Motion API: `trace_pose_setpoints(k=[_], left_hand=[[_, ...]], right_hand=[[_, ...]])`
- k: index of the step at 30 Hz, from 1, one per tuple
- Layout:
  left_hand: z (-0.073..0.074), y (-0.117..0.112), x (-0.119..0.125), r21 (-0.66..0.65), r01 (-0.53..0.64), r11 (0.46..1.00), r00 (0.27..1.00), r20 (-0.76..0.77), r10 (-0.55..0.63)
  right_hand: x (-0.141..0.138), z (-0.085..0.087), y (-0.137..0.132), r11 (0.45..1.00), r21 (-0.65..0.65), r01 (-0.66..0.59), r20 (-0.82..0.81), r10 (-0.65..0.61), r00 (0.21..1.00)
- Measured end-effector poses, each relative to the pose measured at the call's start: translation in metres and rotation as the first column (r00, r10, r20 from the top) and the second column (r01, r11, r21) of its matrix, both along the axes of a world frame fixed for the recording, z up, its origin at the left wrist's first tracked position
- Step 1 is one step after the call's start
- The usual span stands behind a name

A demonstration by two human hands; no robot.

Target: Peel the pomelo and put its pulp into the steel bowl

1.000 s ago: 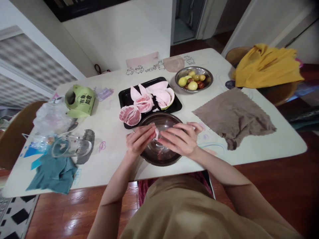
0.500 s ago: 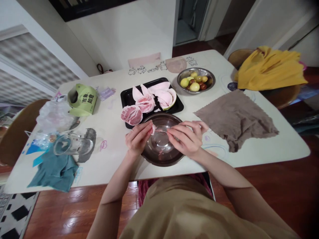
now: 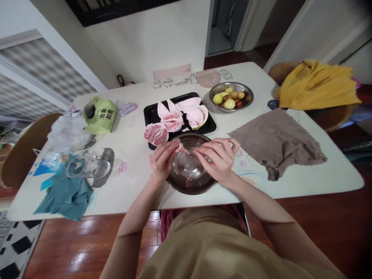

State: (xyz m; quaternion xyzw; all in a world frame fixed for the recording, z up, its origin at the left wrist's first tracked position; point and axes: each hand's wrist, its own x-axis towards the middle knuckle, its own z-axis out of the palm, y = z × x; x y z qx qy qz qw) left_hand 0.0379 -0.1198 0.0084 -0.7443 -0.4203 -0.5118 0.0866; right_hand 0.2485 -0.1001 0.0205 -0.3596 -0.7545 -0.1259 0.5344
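Left hand [image 3: 162, 161] pinches the pomelo piece [image 3: 182, 148], metal bowl [image 3: 194, 186] right below; right hand [image 3: 217, 159], close against it a second ago, has drawn away, fingertips narrowed, on what I can't tell.

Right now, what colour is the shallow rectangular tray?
The shallow rectangular tray is black; head view.

Surface [image 3: 139, 162] is showing white; black line drawings [image 3: 168, 83] are running along its far edge. Fruit piece [image 3: 180, 148] at the left fingers [image 3: 163, 155] is showing pink and white. Pomelo segments [image 3: 157, 134] are showing pink, pale-rimmed, against a black tray [image 3: 151, 114]. Toward the right edge, a cloth [image 3: 276, 135] is showing grey-brown; by the near-left corner, a second cloth [image 3: 65, 197] is showing teal.
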Motion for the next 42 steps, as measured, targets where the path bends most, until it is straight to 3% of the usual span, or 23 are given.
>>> trace_pose_setpoints(k=[4,10,18,23,29,36,42], left_hand=[[-0.0022,-0.0014,0.0006,-0.037,-0.095,0.995,0.995,0.017,0.096],[-0.0014,-0.0018,0.0019,0.019,-0.069,0.997,0.998,0.018,0.068],[0.0005,-0.0026,0.0017,0.164,0.032,0.986,0.999,-0.037,-0.027],[-0.0015,-0.0023,-0.0001,0.183,0.079,0.980,0.996,-0.045,-0.072],[-0.0026,-0.0014,0.0001,0.263,-0.016,0.965,0.998,0.056,0.002],[-0.0040,-0.0003,-0.0023,0.213,-0.037,0.976,0.999,0.001,0.038],[0.0007,-0.0010,-0.0001,0.170,0.030,0.985,0.998,-0.064,-0.019]], right_hand=[[-0.0031,-0.0032,0.0015,0.994,-0.088,-0.065,0.040,0.068,0.997],[-0.0042,-0.0020,0.0017,0.982,-0.138,-0.126,0.062,0.136,0.989],[-0.0026,-0.0050,0.0027,0.983,-0.099,-0.152,0.095,0.162,0.982],[-0.0021,-0.0057,0.0006,0.983,-0.060,-0.176,0.120,0.182,0.976],[-0.0025,-0.0069,0.0002,0.991,-0.026,-0.130,0.145,0.132,0.981],[-0.0014,-0.0049,0.0015,0.994,-0.057,-0.096,0.130,0.102,0.986],[-0.0024,-0.0019,-0.0016,0.992,-0.044,-0.122,0.070,0.125,0.990]])
